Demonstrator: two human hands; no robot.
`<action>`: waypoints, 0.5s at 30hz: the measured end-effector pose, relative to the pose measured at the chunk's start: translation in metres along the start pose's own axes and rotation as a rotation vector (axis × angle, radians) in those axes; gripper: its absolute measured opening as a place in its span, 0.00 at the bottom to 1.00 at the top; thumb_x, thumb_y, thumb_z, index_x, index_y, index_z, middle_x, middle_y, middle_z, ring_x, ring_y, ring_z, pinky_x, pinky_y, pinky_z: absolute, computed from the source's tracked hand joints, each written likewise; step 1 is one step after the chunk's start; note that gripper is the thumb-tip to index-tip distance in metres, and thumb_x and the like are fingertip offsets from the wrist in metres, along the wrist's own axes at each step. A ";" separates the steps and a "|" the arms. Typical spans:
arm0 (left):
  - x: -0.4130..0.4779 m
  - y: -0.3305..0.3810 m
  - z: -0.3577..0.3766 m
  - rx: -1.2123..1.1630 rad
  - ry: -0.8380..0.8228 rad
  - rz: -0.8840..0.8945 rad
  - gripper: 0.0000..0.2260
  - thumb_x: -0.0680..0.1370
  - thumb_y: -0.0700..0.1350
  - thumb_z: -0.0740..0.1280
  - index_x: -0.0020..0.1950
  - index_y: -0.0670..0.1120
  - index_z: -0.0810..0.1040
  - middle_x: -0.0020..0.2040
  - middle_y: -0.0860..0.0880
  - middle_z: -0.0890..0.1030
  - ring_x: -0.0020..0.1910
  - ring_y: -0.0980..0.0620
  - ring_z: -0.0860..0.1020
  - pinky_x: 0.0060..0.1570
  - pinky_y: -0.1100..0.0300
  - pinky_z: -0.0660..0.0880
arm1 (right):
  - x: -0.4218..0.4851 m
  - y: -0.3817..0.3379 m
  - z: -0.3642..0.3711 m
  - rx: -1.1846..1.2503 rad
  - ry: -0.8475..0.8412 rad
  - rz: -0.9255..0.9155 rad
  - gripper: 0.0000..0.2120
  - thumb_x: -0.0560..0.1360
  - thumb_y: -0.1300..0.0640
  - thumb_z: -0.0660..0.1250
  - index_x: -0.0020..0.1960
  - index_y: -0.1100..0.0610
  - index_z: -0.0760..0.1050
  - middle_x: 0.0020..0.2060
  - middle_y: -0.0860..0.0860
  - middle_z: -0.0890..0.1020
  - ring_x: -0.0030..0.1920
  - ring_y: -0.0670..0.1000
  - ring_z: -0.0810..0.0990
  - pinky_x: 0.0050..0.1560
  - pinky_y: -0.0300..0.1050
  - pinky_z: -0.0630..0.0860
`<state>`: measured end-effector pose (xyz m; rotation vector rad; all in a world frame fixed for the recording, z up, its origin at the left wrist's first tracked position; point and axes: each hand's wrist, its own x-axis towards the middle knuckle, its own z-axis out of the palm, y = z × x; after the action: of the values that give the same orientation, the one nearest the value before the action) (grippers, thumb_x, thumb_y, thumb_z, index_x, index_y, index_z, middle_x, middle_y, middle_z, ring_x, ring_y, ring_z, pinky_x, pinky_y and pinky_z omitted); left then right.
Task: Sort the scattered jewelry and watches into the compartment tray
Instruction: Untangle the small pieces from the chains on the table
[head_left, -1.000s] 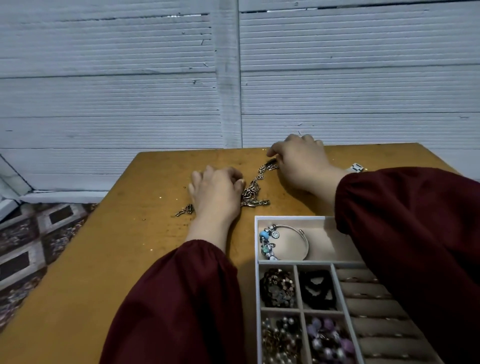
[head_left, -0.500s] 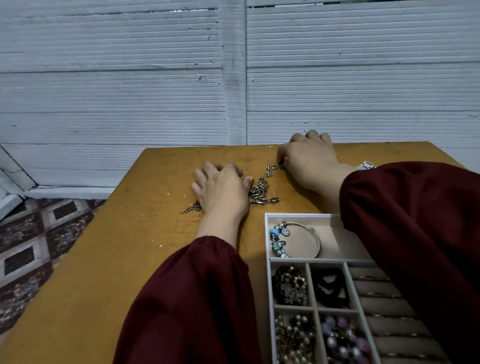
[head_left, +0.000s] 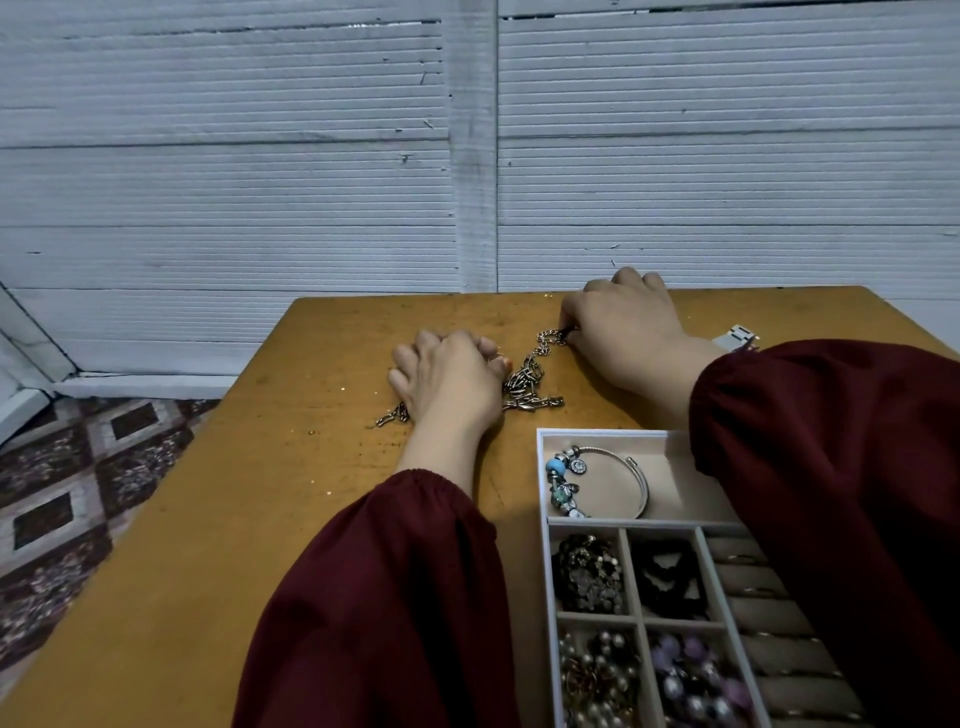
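A silver chain necklace (head_left: 525, 385) lies in a heap on the wooden table (head_left: 260, 519), between my two hands. My left hand (head_left: 447, 382) rests knuckles-up on its near part, and one end sticks out at the hand's left. My right hand (head_left: 628, 327) pinches the chain's far end with its fingertips. The white compartment tray (head_left: 543, 530) sits at the front right. Its top compartment holds a charm bangle (head_left: 597, 480); those below hold dark, pearl and purple beaded pieces. My right sleeve hides the tray's right part.
A white watch strap piece (head_left: 736, 336) lies on the table behind my right wrist. A ribbed white wall (head_left: 467, 156) runs just behind the table's far edge. Patterned floor tiles (head_left: 67, 488) show past the left edge.
Both hands stay on the chain. My right hand has drawn the far end a little farther right and back, stretching the chain out from the heap; the view has shifted slightly.
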<state>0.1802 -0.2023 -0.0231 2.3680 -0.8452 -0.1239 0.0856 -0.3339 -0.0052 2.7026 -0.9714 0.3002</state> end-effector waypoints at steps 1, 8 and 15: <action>0.000 0.000 0.000 -0.020 0.014 0.009 0.04 0.77 0.54 0.66 0.50 0.56 0.74 0.61 0.50 0.72 0.64 0.46 0.62 0.57 0.54 0.57 | 0.000 0.000 -0.001 0.011 0.000 0.002 0.11 0.78 0.55 0.61 0.59 0.50 0.75 0.57 0.51 0.78 0.62 0.59 0.69 0.62 0.52 0.62; 0.000 -0.003 0.002 -0.182 0.071 0.028 0.03 0.78 0.51 0.66 0.44 0.57 0.75 0.49 0.58 0.79 0.60 0.50 0.64 0.56 0.53 0.58 | -0.006 0.004 -0.012 0.237 -0.017 0.063 0.10 0.76 0.47 0.65 0.55 0.49 0.78 0.53 0.52 0.81 0.60 0.58 0.72 0.59 0.50 0.65; -0.003 -0.010 0.005 -0.566 0.112 0.110 0.07 0.75 0.45 0.69 0.41 0.58 0.80 0.43 0.55 0.82 0.52 0.51 0.78 0.56 0.53 0.75 | -0.014 0.004 -0.033 0.635 -0.028 0.168 0.05 0.73 0.54 0.72 0.47 0.54 0.81 0.46 0.52 0.83 0.51 0.53 0.79 0.47 0.42 0.71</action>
<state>0.1816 -0.1973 -0.0334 1.7805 -0.7635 -0.1600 0.0690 -0.3183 0.0228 3.1834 -1.2924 0.7113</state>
